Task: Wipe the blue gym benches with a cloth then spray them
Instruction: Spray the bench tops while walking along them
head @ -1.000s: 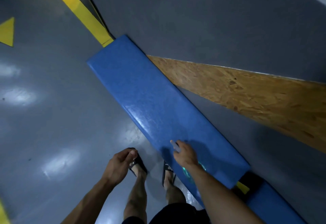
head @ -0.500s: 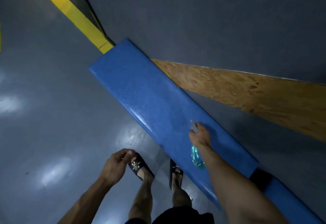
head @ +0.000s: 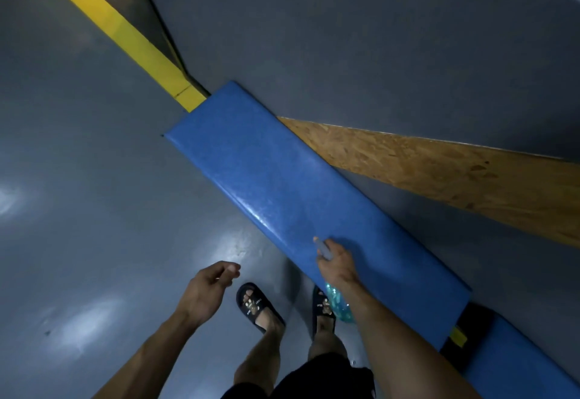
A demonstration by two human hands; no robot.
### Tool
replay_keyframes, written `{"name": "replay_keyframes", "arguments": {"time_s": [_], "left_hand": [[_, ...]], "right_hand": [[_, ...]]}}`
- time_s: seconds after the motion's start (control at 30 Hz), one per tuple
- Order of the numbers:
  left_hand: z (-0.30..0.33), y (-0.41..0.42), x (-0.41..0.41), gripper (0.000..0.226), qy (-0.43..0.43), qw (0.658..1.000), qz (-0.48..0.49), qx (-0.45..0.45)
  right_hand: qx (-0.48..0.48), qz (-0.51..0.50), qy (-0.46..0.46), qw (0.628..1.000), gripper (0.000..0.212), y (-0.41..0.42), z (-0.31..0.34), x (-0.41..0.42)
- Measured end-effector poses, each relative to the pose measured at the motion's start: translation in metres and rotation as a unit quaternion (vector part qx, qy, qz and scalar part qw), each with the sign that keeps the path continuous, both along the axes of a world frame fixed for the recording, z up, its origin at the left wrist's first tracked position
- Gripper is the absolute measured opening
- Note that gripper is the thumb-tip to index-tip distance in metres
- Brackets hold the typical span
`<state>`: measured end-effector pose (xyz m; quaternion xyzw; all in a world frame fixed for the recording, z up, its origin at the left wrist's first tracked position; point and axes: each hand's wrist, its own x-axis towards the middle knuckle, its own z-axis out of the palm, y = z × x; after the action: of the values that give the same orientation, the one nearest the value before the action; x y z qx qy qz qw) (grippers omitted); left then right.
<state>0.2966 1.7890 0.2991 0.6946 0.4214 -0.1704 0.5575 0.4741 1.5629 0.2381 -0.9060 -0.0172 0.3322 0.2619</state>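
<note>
A long blue padded gym bench (head: 282,185) runs diagonally along the grey wall, its near front edge shiny. My right hand (head: 337,265) grips a spray bottle (head: 337,304) over the bench's near part; the pale nozzle points up the bench and the teal body shows below my wrist. My left hand (head: 207,288) hangs over the floor to the left of the bench, fingers loosely curled and holding nothing. A second blue bench (head: 518,364) begins at the lower right past a dark gap. No cloth is in view.
A chipboard panel (head: 455,178) leans on the wall behind the bench. A yellow strip (head: 125,37) runs along the floor's edge beyond the bench's far end. My feet in black sandals (head: 255,304) stand on the glossy grey floor (head: 94,210) beside the bench.
My right hand with the bottle has drawn back toward the bench's front edge after reaching further across it. The view has shifted slightly along the bench. My left hand stays beside my feet.
</note>
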Motion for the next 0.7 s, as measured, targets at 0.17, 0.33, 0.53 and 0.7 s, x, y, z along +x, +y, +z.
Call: {"name": "replay_keyframes", "arguments": {"time_s": [0.17,0.33,0.53,0.7], "left_hand": [[0.001,0.020,-0.006,0.020,-0.006,1.000,0.011,-0.002],[-0.001,0.035,-0.013,0.022,0.004,1.000,0.011,0.002],[-0.001,0.049,-0.001,0.024,0.009,1.000,0.006,0.014],[0.001,0.062,0.022,0.024,0.013,1.000,-0.003,0.016]], "right_hand": [[-0.067,0.063,0.049,0.995,0.019,0.036,-0.008,-0.041],[-0.086,0.004,0.032,0.996,0.024,0.047,-0.006,-0.025],[0.013,-0.130,0.016,0.991,0.007,0.045,0.001,0.044],[0.006,-0.166,-0.005,0.986,0.011,0.052,-0.002,0.104]]}}
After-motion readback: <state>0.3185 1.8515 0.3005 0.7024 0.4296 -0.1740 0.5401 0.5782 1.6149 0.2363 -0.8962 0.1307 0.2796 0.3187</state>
